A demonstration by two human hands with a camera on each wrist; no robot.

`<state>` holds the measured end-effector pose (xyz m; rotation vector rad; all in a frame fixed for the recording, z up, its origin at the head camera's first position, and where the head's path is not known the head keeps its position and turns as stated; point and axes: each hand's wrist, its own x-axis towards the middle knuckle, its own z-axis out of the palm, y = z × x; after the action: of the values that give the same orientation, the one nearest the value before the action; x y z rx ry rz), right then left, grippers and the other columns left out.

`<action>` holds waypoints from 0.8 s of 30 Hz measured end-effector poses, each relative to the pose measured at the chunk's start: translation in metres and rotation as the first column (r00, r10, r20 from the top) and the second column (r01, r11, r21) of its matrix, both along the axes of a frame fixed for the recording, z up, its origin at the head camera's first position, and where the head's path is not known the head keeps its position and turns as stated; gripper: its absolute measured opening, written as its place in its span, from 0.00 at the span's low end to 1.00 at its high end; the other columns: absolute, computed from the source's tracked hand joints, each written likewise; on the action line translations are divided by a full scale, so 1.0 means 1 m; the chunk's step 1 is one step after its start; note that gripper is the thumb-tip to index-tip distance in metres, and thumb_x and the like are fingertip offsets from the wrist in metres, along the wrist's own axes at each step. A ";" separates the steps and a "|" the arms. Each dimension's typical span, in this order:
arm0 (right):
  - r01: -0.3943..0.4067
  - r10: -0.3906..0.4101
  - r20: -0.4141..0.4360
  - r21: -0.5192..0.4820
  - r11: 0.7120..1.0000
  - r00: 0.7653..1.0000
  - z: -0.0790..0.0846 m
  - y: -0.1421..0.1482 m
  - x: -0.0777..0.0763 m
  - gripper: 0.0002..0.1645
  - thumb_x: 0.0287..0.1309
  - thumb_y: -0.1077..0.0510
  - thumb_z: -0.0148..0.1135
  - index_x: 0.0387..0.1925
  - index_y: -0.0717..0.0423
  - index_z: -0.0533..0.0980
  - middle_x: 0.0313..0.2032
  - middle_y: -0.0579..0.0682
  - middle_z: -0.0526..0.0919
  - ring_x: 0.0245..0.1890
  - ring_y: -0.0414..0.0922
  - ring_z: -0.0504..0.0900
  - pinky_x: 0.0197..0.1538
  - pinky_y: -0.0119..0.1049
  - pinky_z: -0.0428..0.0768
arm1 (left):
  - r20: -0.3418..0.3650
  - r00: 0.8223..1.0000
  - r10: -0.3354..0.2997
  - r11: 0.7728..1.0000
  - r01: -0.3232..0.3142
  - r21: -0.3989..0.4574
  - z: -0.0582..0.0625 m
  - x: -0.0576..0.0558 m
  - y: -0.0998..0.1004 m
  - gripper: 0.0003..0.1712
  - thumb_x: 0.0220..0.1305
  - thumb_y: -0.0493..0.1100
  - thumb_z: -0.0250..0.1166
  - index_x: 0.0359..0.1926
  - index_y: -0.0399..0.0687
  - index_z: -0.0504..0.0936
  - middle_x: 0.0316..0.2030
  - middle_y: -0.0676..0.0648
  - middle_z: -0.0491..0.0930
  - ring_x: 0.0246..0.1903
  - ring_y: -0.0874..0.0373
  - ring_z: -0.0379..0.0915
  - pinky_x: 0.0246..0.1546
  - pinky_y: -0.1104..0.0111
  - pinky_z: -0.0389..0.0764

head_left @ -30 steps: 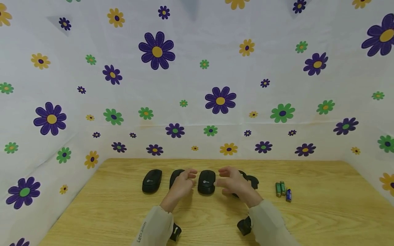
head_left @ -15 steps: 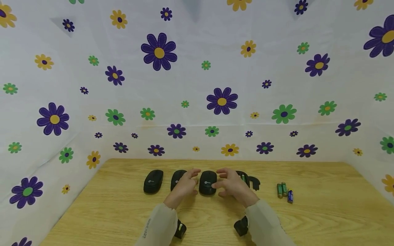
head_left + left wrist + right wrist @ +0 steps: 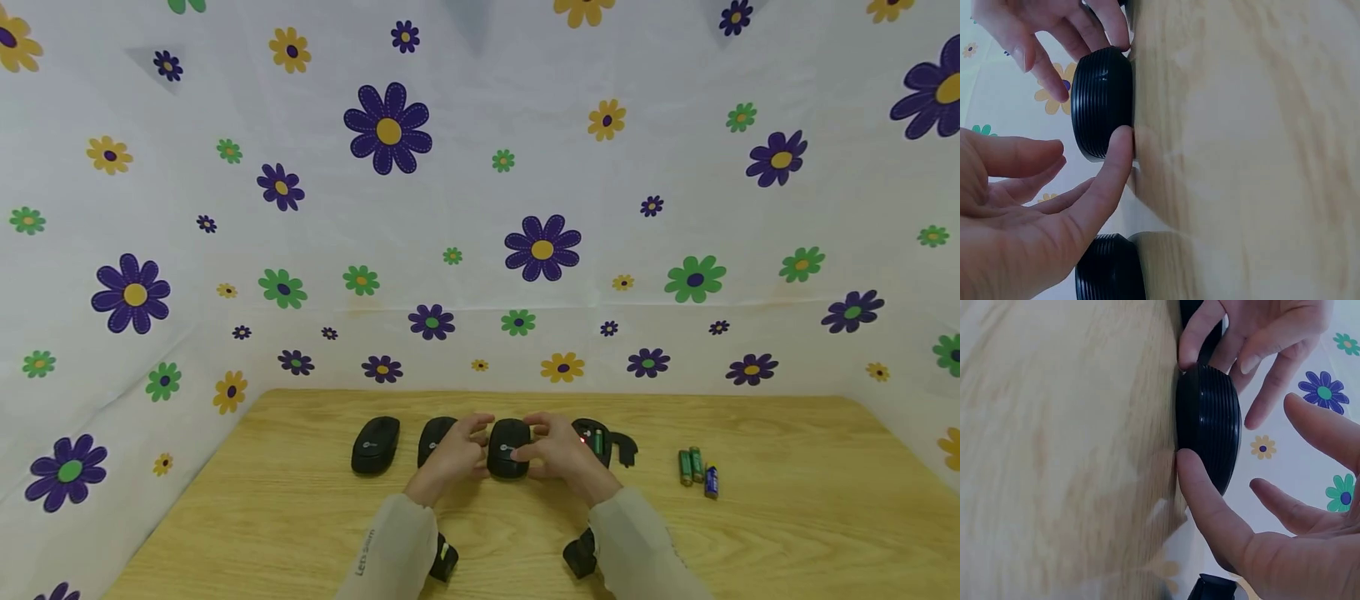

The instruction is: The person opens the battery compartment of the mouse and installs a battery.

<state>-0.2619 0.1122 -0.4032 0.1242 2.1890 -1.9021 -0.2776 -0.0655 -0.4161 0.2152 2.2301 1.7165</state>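
Note:
A black computer mouse [image 3: 509, 447] lies on the wooden table between both hands. My left hand [image 3: 453, 454] is at its left side, fingers loosely bent, with one fingertip [image 3: 1121, 139] right at the mouse's lower edge. From the right, my right hand [image 3: 561, 452] reaches its other side, one fingertip [image 3: 1189, 460] at the edge and another finger overlapping its top in the head view. The rest of the fingers stand apart from it. Partly behind the left hand is a second black mouse [image 3: 437, 435]. Beside the right hand lies an opened mouse [image 3: 592, 429] showing a green battery and a red light.
Another black mouse [image 3: 376, 446] sits at the row's left end. A black cover piece [image 3: 625, 448] lies by the opened mouse. Farther right are two green batteries [image 3: 686, 467] and a blue battery [image 3: 711, 481]. A flower-patterned white cloth [image 3: 480, 192] backs the table.
Both hands have drawn in closer to the mouse between them. The right hand has moved left, uncovering more of the opened mouse. The head view has shifted slightly.

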 end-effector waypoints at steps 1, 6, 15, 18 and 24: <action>0.000 0.000 0.000 0.000 1.000 1.000 0.000 -0.001 0.000 0.39 0.54 0.76 0.67 0.68 0.73 0.64 0.69 0.77 0.58 0.63 0.69 0.70 0.53 0.57 0.84 | -0.002 1.000 -0.003 1.000 0.003 -0.001 0.000 0.000 0.000 0.36 0.63 0.20 0.48 0.73 0.31 0.62 0.72 0.26 0.56 0.69 0.31 0.59 0.47 0.50 0.85; 0.001 0.000 -0.025 0.051 0.999 1.000 0.000 -0.003 0.001 0.36 0.52 0.76 0.67 0.65 0.75 0.68 0.66 0.75 0.65 0.62 0.66 0.73 0.52 0.53 0.85 | -0.058 0.998 -0.030 0.998 0.027 -0.052 0.000 0.001 0.001 0.35 0.60 0.19 0.50 0.70 0.28 0.66 0.68 0.26 0.65 0.65 0.34 0.65 0.44 0.54 0.86; -0.014 0.022 -0.057 0.137 0.990 0.998 -0.001 -0.004 0.001 0.33 0.52 0.75 0.68 0.62 0.75 0.72 0.65 0.75 0.69 0.59 0.63 0.78 0.47 0.44 0.88 | -0.101 0.994 -0.036 0.989 0.020 -0.149 0.006 0.005 0.002 0.32 0.58 0.21 0.56 0.66 0.28 0.72 0.67 0.29 0.68 0.67 0.33 0.63 0.51 0.62 0.79; -0.014 0.023 -0.059 0.149 0.989 0.998 0.000 -0.004 0.001 0.32 0.53 0.75 0.67 0.62 0.75 0.72 0.65 0.75 0.68 0.57 0.62 0.80 0.46 0.44 0.88 | -0.081 0.997 -0.021 0.990 0.009 -0.140 0.006 0.005 0.001 0.32 0.57 0.22 0.56 0.66 0.29 0.73 0.68 0.30 0.68 0.67 0.35 0.65 0.46 0.67 0.79; -0.018 0.028 -0.058 0.158 0.987 0.998 0.001 -0.002 0.002 0.32 0.53 0.75 0.67 0.61 0.72 0.74 0.67 0.75 0.66 0.52 0.59 0.83 0.46 0.44 0.88 | -0.117 0.993 -0.002 0.984 -0.019 -0.177 0.004 0.006 0.001 0.33 0.55 0.21 0.59 0.65 0.31 0.76 0.67 0.32 0.69 0.59 0.44 0.70 0.43 0.65 0.76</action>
<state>-0.2595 0.1098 -0.4019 0.0695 2.3686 -1.7410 -0.2719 -0.0648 -0.4117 0.2700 2.4556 1.5336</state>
